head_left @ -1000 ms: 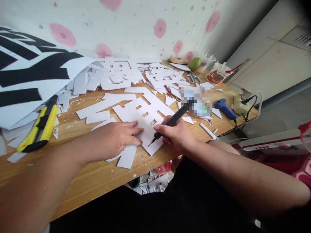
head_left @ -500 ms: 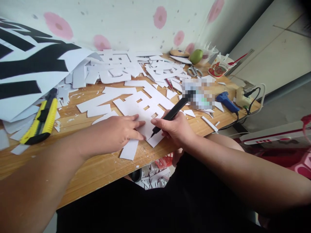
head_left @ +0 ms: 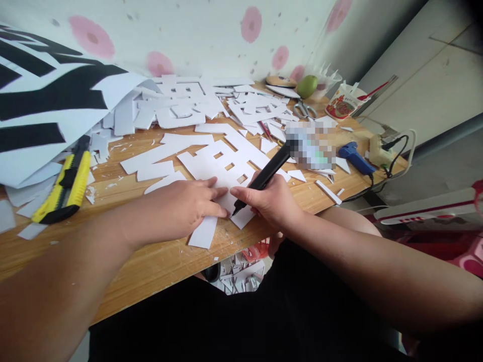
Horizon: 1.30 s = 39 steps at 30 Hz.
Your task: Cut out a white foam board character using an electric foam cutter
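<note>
My left hand lies with its fingers spread, the fingertips pressing on a white board cut-out with several square and slot-shaped openings. My right hand is closed around a thick black pen-shaped tool, held at a slant. Its narrow dark tip touches the near end of the cut-out, just right of my left fingertips; whether it is a blade or a nib I cannot tell. A loose white strip lies beside my left hand. More white cut pieces lie behind it.
A yellow and black box cutter lies at left near a large black-and-white printed sheet. Cut-outs pile up at the back. Scissors, a blue glue gun, a power socket and a paper tub stand at right. Scraps lie below the table.
The black tool's tip has shifted very slightly, and my right thumb sits a little further left over it. My left hand stays pressed on the board. The view has moved slightly.
</note>
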{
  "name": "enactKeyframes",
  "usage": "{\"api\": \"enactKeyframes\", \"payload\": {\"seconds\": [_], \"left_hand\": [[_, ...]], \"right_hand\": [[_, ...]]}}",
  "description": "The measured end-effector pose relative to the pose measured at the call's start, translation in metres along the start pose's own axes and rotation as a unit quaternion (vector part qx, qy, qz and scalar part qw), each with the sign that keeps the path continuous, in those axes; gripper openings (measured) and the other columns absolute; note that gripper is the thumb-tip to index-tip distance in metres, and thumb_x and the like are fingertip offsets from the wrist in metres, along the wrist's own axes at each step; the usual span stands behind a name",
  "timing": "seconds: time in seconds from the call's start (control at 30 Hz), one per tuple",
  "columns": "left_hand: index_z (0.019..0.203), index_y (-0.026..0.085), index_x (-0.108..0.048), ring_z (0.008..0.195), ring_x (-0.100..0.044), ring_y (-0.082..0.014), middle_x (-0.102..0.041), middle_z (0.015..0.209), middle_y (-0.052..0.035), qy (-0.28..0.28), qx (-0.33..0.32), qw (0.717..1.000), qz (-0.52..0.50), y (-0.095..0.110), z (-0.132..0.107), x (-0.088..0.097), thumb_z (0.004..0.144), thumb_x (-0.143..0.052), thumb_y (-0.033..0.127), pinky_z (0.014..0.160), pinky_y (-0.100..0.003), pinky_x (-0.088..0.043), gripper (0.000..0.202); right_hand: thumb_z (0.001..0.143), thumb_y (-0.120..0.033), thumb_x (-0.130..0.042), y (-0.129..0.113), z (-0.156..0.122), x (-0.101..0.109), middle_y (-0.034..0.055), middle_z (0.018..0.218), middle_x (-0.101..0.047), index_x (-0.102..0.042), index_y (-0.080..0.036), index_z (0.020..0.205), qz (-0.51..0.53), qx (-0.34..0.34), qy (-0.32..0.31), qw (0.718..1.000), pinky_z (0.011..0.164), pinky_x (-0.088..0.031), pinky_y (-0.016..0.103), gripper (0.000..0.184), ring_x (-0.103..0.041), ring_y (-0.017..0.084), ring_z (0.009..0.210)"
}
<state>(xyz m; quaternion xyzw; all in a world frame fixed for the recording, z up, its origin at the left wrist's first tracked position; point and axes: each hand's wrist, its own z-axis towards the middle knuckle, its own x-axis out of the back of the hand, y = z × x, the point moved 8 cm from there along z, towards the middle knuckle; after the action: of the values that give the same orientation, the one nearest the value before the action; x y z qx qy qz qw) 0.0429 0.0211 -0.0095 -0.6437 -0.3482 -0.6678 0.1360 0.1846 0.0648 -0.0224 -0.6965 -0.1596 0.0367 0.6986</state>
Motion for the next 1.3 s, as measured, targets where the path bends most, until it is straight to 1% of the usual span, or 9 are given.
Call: {"api": "enactKeyframes", "payload": {"seconds": [0.17,0.33,0.43,0.57,0.77,1.03,1.1,1.2,1.3], "left_hand": [[0.119,0.033,-0.073,0.145,-0.041,-0.0333,-0.061,0.144,-0.0032,0.009,-0.010,1.000,0.022,-0.004,-0.003,-0.011,0.081,-0.045,-0.001,0.110,-0.047,-0.048,0.057],[0.121,0.031,-0.073,0.148,-0.035,-0.0356,-0.050,0.154,-0.0065,0.005,-0.018,1.000,0.021,-0.009,-0.006,-0.019,0.081,-0.047,-0.001,0.114,-0.052,-0.041,0.057],[0.122,0.031,-0.072,0.148,-0.033,-0.0356,-0.050,0.153,-0.0059,-0.011,-0.010,1.000,0.019,-0.008,-0.005,-0.016,0.078,-0.045,-0.005,0.115,-0.052,-0.040,0.063],[0.124,0.031,-0.071,0.147,-0.032,-0.0376,-0.044,0.156,-0.0074,-0.046,0.001,0.998,0.034,-0.005,-0.002,-0.012,0.070,-0.044,-0.010,0.112,-0.053,-0.043,0.073],[0.128,0.033,-0.069,0.147,-0.031,-0.0393,-0.041,0.158,-0.0080,-0.058,0.011,0.998,0.033,-0.005,-0.002,-0.011,0.074,-0.049,-0.008,0.112,-0.054,-0.041,0.070],[0.133,0.034,-0.065,0.148,-0.031,-0.0356,-0.039,0.159,-0.0047,-0.081,0.028,0.995,0.054,-0.007,-0.003,-0.013,0.076,-0.039,-0.011,0.111,-0.052,-0.043,0.077],[0.133,0.034,-0.065,0.148,-0.032,-0.0350,-0.041,0.159,-0.0040,-0.075,0.025,0.995,0.053,-0.005,-0.004,-0.012,0.076,-0.038,-0.011,0.111,-0.051,-0.043,0.077],[0.131,0.032,-0.067,0.149,-0.031,-0.0348,-0.046,0.156,-0.0040,-0.056,0.018,0.997,0.040,-0.002,-0.005,-0.009,0.077,-0.039,-0.010,0.112,-0.052,-0.042,0.074],[0.135,0.031,-0.064,0.149,-0.032,-0.0314,-0.052,0.152,-0.0022,-0.036,0.009,0.999,0.034,-0.001,-0.006,-0.010,0.078,-0.039,-0.009,0.116,-0.052,-0.039,0.073]], "right_hand": [[0.065,-0.043,-0.086,-0.005,0.001,0.000,0.0001,0.062,-0.062,-0.062,-0.020,0.074,0.013,-0.003,0.000,1.000,0.056,-0.052,0.028,0.034,-0.065,0.019,0.070],[0.066,-0.039,-0.082,-0.003,0.003,0.001,-0.0002,0.063,-0.061,-0.062,-0.019,0.071,0.016,-0.013,0.000,1.000,0.055,-0.051,0.027,0.029,-0.062,0.017,0.067],[0.066,-0.041,-0.082,0.001,0.004,0.002,-0.0001,0.063,-0.061,-0.059,-0.019,0.066,0.010,-0.024,0.000,1.000,0.052,-0.049,0.026,0.032,-0.059,0.015,0.061],[0.067,-0.044,-0.082,0.005,0.004,0.004,0.0006,0.064,-0.062,-0.060,-0.018,0.066,-0.002,-0.041,-0.005,0.999,0.049,-0.048,0.025,0.035,-0.056,0.013,0.058],[0.066,-0.043,-0.084,0.011,0.005,0.006,0.0008,0.064,-0.063,-0.062,-0.018,0.066,0.021,-0.053,-0.007,0.998,0.049,-0.048,0.025,0.034,-0.057,0.013,0.057],[0.066,-0.038,-0.081,0.002,0.007,0.011,0.0008,0.065,-0.065,-0.061,-0.017,0.064,-0.010,-0.051,0.001,0.999,0.054,-0.047,0.025,0.030,-0.058,0.013,0.060],[0.066,-0.039,-0.082,0.002,0.010,0.010,0.0019,0.070,-0.067,-0.063,-0.016,0.067,-0.020,-0.051,-0.018,0.998,0.056,-0.048,0.025,0.030,-0.060,0.014,0.064],[0.067,-0.039,-0.082,0.002,0.013,0.009,0.0031,0.078,-0.070,-0.068,-0.016,0.079,-0.016,-0.040,-0.041,0.998,0.060,-0.051,0.026,0.030,-0.063,0.016,0.070],[0.069,-0.041,-0.081,0.004,0.014,0.008,0.0013,0.067,-0.066,-0.066,-0.016,0.075,-0.016,-0.049,-0.052,0.997,0.052,-0.048,0.024,0.030,-0.058,0.013,0.058]]}}
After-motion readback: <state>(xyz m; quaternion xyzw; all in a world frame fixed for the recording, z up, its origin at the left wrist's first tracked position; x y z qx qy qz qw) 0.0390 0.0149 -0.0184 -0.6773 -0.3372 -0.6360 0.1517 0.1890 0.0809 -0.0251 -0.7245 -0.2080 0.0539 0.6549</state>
